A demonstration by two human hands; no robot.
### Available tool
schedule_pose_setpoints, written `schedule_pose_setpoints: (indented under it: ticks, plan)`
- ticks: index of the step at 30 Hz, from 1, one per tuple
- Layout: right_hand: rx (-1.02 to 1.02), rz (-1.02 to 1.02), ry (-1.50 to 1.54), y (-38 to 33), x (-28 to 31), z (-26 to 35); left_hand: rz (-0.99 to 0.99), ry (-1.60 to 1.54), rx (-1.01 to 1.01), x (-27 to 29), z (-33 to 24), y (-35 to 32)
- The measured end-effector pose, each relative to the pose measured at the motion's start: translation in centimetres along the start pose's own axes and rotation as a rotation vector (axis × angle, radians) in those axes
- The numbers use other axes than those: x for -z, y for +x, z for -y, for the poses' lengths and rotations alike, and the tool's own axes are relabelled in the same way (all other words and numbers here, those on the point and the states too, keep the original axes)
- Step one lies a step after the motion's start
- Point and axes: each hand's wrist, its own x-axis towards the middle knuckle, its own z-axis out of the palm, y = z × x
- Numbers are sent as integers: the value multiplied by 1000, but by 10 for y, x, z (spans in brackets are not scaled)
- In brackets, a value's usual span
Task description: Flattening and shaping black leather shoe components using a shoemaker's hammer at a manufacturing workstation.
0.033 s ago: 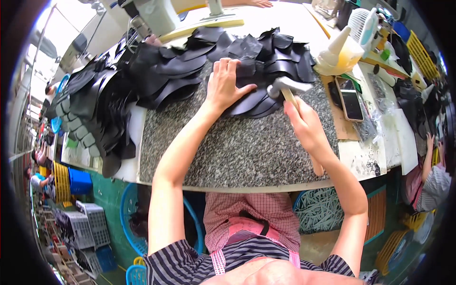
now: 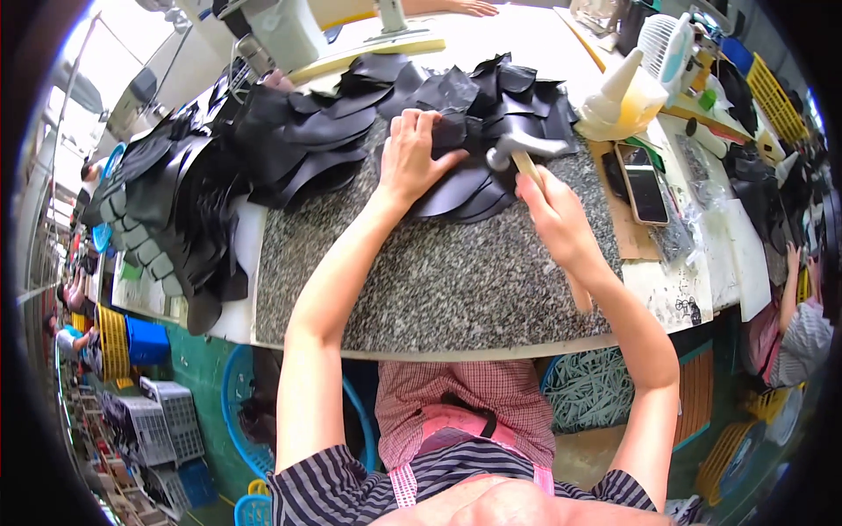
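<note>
My right hand (image 2: pixel 559 219) is closed around the wooden handle of a hammer (image 2: pixel 537 145). The metal hammer head hovers over or rests on a cluster of black leather-like pieces; which of these I cannot tell. At the left side of that cluster, my left hand (image 2: pixel 409 162) grips a small black leather-like piece (image 2: pixel 451 131), fingers bent at its edge and thumb stretched below it. Rounded black leather-like flaps (image 2: pixel 465 197) lie overlapping on the speckled stone slab (image 2: pixel 421 280) just under my left thumb.
Heaps of black pieces (image 2: pixel 289 131) spread along the slab's far left. At right are a glue bottle (image 2: pixel 618 101), a phone (image 2: pixel 645 186) and a small fan (image 2: pixel 664 44). A machine (image 2: pixel 285 31) stands beyond. Blue baskets (image 2: pixel 230 394) sit below the table; other people work nearby.
The hammer and my right hand have shifted slightly left. My left hand keeps its grip on the piece, and the whole view has moved a little.
</note>
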Motion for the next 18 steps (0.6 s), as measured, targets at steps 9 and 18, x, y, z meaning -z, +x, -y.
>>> schedule_pose_setpoints:
  ticks: [9,18]
  plan:
    - [74,59,-277,95,-27,-31,-123,-264,-120,66,-1,-15]
    - [198,-7,-255,81,-15,-23,90,-501,-115,194,-97,-59]
